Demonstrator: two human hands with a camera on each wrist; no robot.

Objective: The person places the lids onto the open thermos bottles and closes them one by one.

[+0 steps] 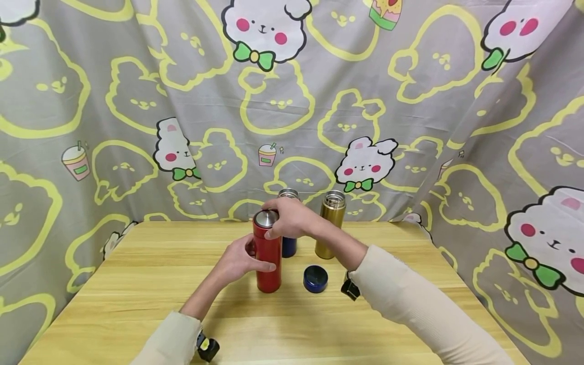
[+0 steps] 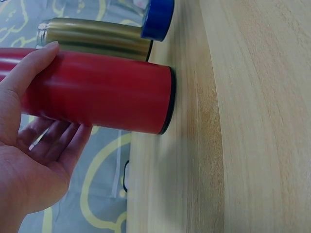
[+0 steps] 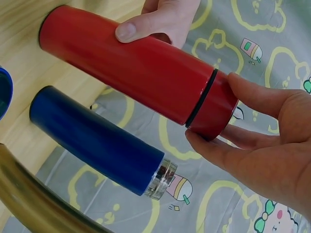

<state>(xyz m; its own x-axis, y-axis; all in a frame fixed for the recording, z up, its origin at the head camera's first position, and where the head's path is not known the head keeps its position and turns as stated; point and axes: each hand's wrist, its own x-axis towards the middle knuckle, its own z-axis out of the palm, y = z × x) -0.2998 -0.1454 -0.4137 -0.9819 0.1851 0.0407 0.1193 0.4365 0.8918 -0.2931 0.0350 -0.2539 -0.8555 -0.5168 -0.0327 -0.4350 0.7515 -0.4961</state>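
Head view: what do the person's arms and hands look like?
The left hand and right hand are ungloved. The left sleeve and right sleeve are plain cream. A small black device with a yellow patch shows beside the left sleeve; a second black device shows beside the right.

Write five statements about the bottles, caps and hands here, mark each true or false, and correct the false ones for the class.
1. The gold bottle and the blue bottle are both uncapped. True.
2. The left hand holds the blue bottle. False: it holds the red bottle.
3. The right hand grips the red cap. True.
4. The red bottle lies on its side. False: it is upright.
5. The blue cap lies on the table. True.
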